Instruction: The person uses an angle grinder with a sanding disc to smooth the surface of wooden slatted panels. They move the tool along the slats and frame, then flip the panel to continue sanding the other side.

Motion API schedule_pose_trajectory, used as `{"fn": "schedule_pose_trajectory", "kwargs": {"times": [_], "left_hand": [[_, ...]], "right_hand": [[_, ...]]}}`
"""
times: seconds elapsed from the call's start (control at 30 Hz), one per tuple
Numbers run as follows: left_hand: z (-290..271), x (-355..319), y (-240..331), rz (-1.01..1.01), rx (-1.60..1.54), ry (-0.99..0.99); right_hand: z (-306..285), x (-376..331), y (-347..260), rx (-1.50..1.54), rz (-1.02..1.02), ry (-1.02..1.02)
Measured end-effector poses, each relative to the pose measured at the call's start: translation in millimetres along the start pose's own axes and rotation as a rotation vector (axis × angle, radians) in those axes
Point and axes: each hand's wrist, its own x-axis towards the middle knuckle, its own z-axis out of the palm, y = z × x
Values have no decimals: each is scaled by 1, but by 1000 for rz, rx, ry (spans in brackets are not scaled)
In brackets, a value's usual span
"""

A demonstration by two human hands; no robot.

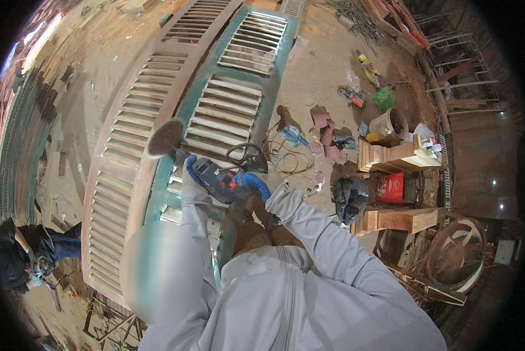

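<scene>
With both hands I hold a dark angle sander [217, 180] with red parts. Its round sanding disc [165, 138] points up and to the left, over the edge between two louvred shutters; whether it touches the wood I cannot tell. My left hand [190, 166], in a blue glove, grips the front of the tool near the disc. Round the rear handle closes my right hand [257, 185], gloved in blue too. Beneath the tool lies a shutter with green paint [215, 67] on its frame and worn slats. Beside it on the left is a shutter of bare, sanded wood [101, 186].
A power cord [295, 162] coils on the ground at right, near pink sandpaper sheets [331, 137]. Farther right stand a bucket [387, 127], a wooden stool-like frame [400, 155] and a red container [390, 187]. Another person [31, 254] works at the lower left.
</scene>
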Motion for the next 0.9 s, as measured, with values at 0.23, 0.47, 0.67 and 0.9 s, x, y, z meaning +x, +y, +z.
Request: {"fn": "schedule_pose_trajectory", "kwargs": {"times": [0.23, 0.47, 0.67, 0.9], "left_hand": [[51, 69, 12, -341, -55, -182], [22, 54, 18, -386, 204, 52], [18, 60, 22, -566, 342, 87], [40, 45, 30, -574, 478, 86]], "right_hand": [[2, -1, -29, -93, -75, 124], [20, -36, 37, 308, -53, 241], [51, -57, 39, 367, -32, 313], [52, -59, 47, 432, 52, 435]]}}
